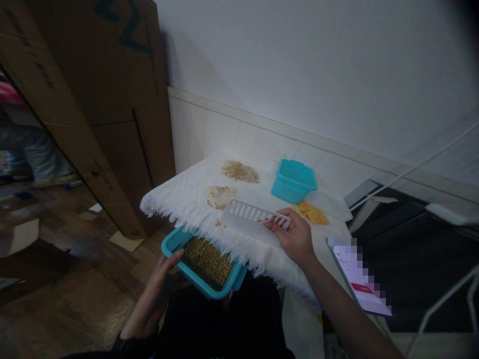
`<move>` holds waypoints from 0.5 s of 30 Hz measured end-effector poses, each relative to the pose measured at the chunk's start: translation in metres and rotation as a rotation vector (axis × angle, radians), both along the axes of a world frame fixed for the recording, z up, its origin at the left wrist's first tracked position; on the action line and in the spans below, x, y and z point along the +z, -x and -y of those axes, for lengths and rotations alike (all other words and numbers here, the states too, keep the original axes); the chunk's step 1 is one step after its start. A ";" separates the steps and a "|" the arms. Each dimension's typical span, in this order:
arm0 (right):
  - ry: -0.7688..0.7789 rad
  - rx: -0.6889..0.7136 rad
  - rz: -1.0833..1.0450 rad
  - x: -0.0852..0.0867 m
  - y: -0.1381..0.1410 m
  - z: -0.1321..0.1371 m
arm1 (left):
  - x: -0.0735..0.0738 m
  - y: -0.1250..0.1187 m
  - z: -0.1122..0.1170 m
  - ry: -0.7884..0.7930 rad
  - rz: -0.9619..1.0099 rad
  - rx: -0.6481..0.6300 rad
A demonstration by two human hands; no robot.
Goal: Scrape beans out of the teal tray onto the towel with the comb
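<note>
My left hand [164,274] grips the near-left rim of a blue plastic basket [205,290], its thumb over the edge. The basket is tilted just below the table's front edge and holds many soybeans [209,262]. My right hand [294,237] is closed on one end of a flat white slotted plastic piece [249,222], which lies low over the white cloth [187,192]. Beyond its far end, loose soybeans [220,197] are scattered. A second soybean pile [239,172] lies farther back on the cloth.
Behind my right hand stands another blue plastic basket [294,187], with a crumpled yellow cloth [310,213] in front of it. A phone-like screen [357,276] lies to the right. A tall cardboard box [112,99] stands at the left, and a wall [318,65] runs behind the table.
</note>
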State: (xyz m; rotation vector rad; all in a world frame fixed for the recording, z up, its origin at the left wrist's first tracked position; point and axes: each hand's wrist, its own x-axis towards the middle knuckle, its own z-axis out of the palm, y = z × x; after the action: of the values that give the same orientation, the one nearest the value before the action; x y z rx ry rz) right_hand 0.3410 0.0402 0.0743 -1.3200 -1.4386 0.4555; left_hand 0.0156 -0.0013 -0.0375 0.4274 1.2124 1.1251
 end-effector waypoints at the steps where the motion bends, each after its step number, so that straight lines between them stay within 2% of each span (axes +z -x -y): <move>1: 0.004 0.002 -0.002 0.000 0.002 0.000 | 0.000 0.000 0.000 -0.001 0.004 0.000; 10: 0.052 0.091 -0.017 0.004 0.016 0.003 | 0.001 0.000 0.000 0.004 0.004 -0.010; 15: -0.056 -0.076 0.005 0.005 0.009 -0.010 | 0.003 -0.001 0.001 -0.006 -0.003 0.008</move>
State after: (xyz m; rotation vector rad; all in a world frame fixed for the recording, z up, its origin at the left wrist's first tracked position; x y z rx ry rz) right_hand 0.3322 0.0506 0.0796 -1.3267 -1.3908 0.3591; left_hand 0.0164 -0.0026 -0.0341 0.4297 1.2146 1.1354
